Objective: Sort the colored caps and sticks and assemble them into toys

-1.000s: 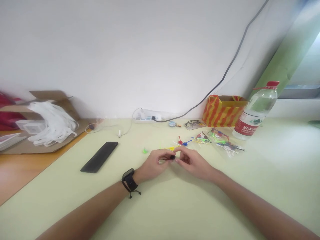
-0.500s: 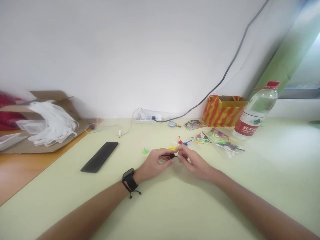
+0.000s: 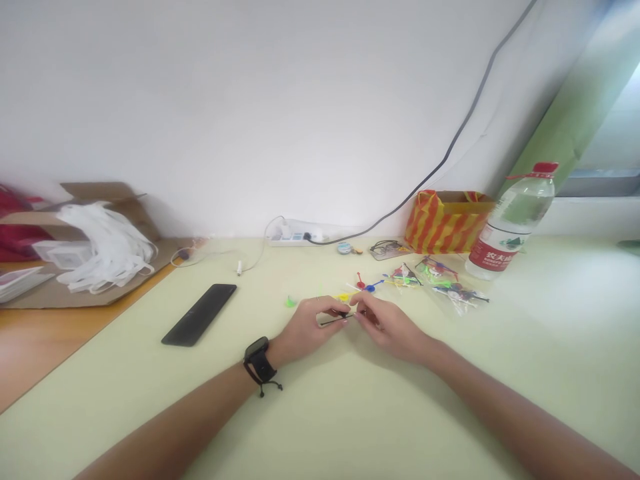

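My left hand [image 3: 310, 330] pinches a small black plastic arrow [image 3: 332, 322] with a round middle, its thin stem running along the thumb. From the other side my right hand [image 3: 387, 325] closes its fingertips at the arrow's right end, and fingers hide part of it. Just beyond the fingers lie a yellow plastic piece [image 3: 344, 297], a red arrow [image 3: 361, 283] and a blue arrow [image 3: 373, 288]. A small green piece [image 3: 291, 302] rests near my left hand. A black watch [image 3: 260, 358] is on my left wrist.
Clear bags of colourful pieces [image 3: 453, 287] lie to the right, near a water bottle [image 3: 510, 223] and a striped bag [image 3: 445, 223]. A black flat slab [image 3: 200, 315] lies at left. A power strip [image 3: 295, 238] sits by the wall, and white straps [image 3: 105, 247] fill a cardboard box [image 3: 145, 267].
The black arrow has turned and tipped between my fingers, its stem now lying lower along my left thumb. Both hands stay in nearly the same place.
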`<state>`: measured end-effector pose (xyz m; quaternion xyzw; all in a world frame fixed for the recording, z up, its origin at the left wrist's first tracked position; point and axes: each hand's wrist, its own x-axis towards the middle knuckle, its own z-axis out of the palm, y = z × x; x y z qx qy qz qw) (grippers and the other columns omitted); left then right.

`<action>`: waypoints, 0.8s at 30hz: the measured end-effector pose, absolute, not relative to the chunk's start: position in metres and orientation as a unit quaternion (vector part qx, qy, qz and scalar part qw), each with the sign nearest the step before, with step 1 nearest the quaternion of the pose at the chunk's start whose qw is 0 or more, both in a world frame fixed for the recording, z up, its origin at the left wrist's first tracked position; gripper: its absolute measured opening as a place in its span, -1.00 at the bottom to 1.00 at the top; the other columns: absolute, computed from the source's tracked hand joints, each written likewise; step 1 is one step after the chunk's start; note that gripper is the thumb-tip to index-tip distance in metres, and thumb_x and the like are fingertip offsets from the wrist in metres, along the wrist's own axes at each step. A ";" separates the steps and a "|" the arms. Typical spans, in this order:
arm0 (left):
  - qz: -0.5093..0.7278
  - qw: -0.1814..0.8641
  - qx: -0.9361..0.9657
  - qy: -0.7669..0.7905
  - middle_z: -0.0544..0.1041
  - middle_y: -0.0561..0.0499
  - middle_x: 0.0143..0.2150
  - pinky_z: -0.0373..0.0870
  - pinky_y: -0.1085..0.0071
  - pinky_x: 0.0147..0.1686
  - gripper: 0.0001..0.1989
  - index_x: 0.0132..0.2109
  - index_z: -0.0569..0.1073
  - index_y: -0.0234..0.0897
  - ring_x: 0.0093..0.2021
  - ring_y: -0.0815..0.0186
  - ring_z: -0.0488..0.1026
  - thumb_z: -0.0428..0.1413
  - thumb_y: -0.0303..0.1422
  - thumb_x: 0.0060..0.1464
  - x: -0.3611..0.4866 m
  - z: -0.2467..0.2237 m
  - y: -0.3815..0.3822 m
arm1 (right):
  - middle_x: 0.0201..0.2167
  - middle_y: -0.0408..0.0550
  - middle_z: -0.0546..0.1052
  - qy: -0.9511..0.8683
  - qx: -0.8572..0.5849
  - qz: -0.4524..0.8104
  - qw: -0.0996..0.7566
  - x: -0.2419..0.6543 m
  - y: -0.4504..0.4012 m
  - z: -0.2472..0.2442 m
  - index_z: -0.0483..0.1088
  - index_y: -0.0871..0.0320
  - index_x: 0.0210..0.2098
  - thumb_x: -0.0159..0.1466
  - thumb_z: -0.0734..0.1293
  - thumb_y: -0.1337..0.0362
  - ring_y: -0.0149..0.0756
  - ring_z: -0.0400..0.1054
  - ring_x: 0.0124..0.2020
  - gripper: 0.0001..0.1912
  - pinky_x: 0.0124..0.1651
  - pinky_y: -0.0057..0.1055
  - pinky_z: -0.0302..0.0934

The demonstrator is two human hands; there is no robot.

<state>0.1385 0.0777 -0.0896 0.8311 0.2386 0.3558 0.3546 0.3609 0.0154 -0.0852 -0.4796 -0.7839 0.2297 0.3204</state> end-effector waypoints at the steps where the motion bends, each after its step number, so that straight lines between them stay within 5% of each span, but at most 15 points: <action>1: 0.355 0.345 0.836 0.238 0.66 -0.03 -0.06 0.51 0.32 -0.02 -0.83 -0.05 0.62 -0.18 -0.09 0.24 0.59 0.21 -0.41 0.23 0.138 -0.090 0.078 | -0.41 -0.23 0.36 -0.783 -0.477 0.233 0.324 0.361 0.015 -0.085 0.27 0.04 0.03 0.46 0.16 0.28 -0.32 0.22 -0.42 -0.83 -0.31 -0.38 0.10; 24: 0.312 0.328 0.865 0.219 0.63 -0.02 -0.20 0.48 0.36 -0.16 -0.94 -0.15 0.58 -0.21 -0.21 0.28 0.55 0.22 -0.38 0.23 0.133 -0.088 0.079 | -0.41 -0.21 0.42 -0.804 -0.457 0.213 0.315 0.361 0.014 -0.086 0.33 0.05 0.04 0.43 0.19 0.33 -0.32 0.25 -0.39 -0.78 -0.27 -0.39 0.14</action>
